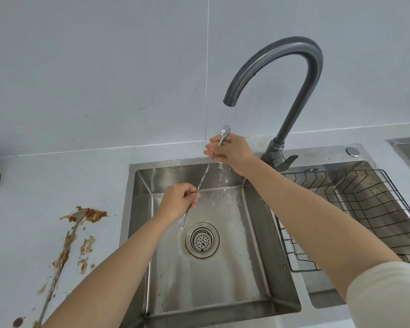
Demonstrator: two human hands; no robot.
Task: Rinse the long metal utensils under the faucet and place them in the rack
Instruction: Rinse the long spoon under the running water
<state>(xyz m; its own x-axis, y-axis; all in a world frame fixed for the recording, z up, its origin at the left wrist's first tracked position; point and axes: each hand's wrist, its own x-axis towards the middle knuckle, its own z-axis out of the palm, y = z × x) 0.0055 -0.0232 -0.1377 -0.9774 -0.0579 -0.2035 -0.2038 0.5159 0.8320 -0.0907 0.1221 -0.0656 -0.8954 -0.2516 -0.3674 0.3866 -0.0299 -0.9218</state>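
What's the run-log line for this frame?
phase: rinsing | left hand: pinches twisted bar spoon near fork end | right hand: grips bowl end under faucet trickle | pending: second spoon on sauce-stained counter

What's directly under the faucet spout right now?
A thin water stream hits the spoon end of a long twisted utensil, gripped by the right hand and left hand above the sink. Fingers hide parts of its shaft.
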